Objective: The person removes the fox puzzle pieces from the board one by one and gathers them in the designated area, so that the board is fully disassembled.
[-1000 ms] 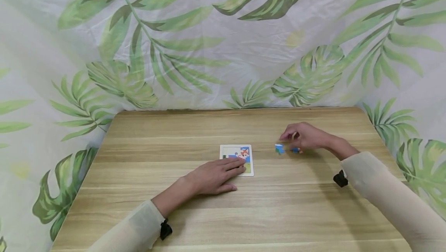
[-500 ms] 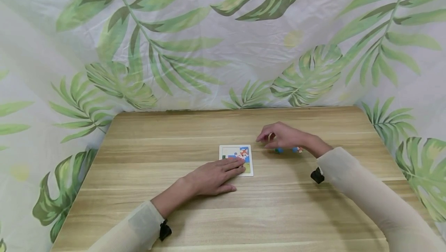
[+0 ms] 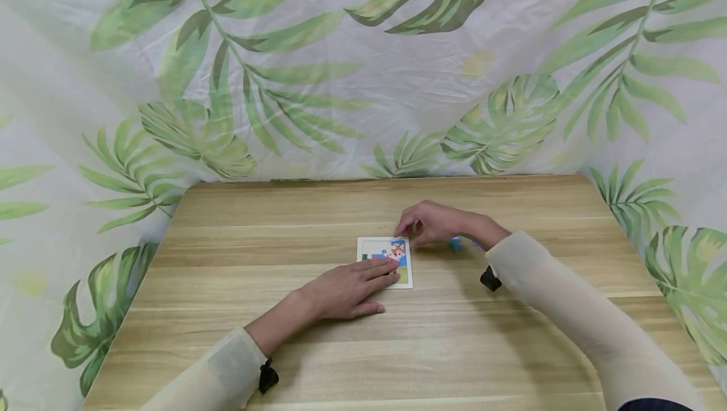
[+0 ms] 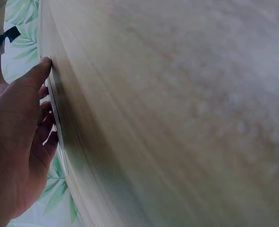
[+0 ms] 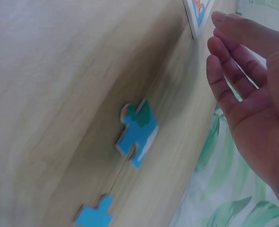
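A small white-framed jigsaw puzzle with a fox picture lies on the table; its upper left is blank. My left hand rests on its lower part, fingers extended and together, covering some of the picture. At the frame's upper right corner is my right hand, its thumb and fingertips close together. Whether a piece is between them is hidden. In the right wrist view, a blue and green puzzle piece lies on the table below the hand, and another blue piece is cut off by the lower edge.
The wood-grain table runs back to a pale cloth printed with green leaves. Both forearms wear cream sleeves, each with a black object at the cuff.
From the loose pieces, my right hand has moved left to the puzzle's upper right corner. The left hand and the puzzle have stayed in place.
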`<action>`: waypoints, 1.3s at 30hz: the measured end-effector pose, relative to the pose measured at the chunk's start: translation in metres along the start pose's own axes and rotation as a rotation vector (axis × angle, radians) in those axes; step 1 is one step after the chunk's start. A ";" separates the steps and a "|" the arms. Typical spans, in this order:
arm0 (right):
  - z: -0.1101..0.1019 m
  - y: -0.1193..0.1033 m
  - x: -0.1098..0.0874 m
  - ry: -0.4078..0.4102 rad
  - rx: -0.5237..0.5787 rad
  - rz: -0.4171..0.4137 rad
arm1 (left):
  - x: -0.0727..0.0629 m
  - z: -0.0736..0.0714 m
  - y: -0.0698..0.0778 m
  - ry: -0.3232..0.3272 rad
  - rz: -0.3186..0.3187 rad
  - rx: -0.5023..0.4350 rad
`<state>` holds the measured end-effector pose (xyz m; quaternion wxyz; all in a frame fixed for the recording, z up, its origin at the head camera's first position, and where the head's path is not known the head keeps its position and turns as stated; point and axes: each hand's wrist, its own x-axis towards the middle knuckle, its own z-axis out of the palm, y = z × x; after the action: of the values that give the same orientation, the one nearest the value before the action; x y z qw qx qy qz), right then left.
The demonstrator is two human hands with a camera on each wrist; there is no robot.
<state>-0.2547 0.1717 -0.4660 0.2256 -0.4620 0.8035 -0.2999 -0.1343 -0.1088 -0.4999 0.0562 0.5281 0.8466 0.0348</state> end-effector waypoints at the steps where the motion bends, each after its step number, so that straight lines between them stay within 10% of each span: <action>1: 0.000 -0.001 0.002 -0.012 0.004 0.005 | 0.000 0.000 0.000 -0.001 0.001 -0.003; 39: -0.001 -0.005 0.034 -0.163 -0.113 0.065 | -0.001 0.002 -0.001 0.023 0.017 0.011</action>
<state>-0.2683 0.1402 -0.4645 0.2733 -0.4706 0.8127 -0.2081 -0.1347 -0.1102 -0.5019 0.0435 0.5349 0.8430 0.0365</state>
